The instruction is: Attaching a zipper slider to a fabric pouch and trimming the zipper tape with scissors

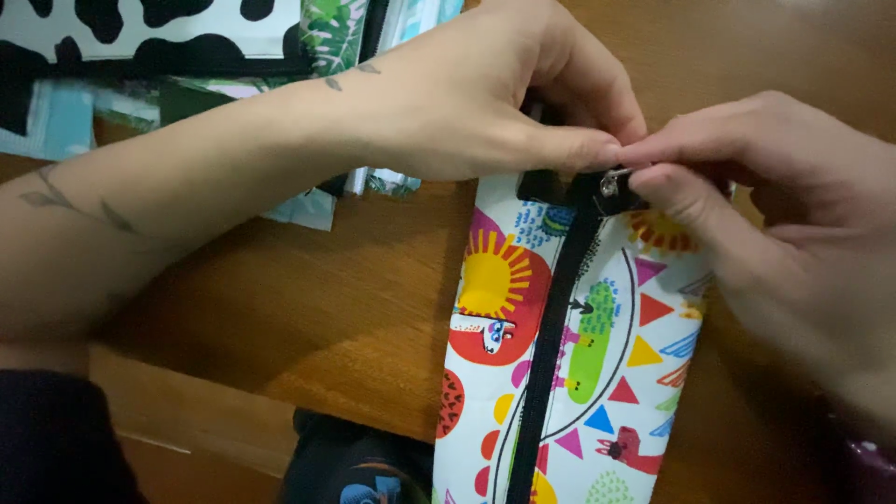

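A white fabric pouch printed with suns, dinosaurs and coloured triangles lies on a wooden table. A black zipper runs along its middle. My left hand reaches across from the left and pinches the black end of the pouch near the zipper's top. My right hand comes in from the right, its thumb and finger pinching the small metal zipper slider. The fingertips of both hands meet there.
Several printed fabric pieces lie at the back left, one in black-and-white cow pattern, another with green leaves. The table's front edge runs along the lower left, with a dark object below it.
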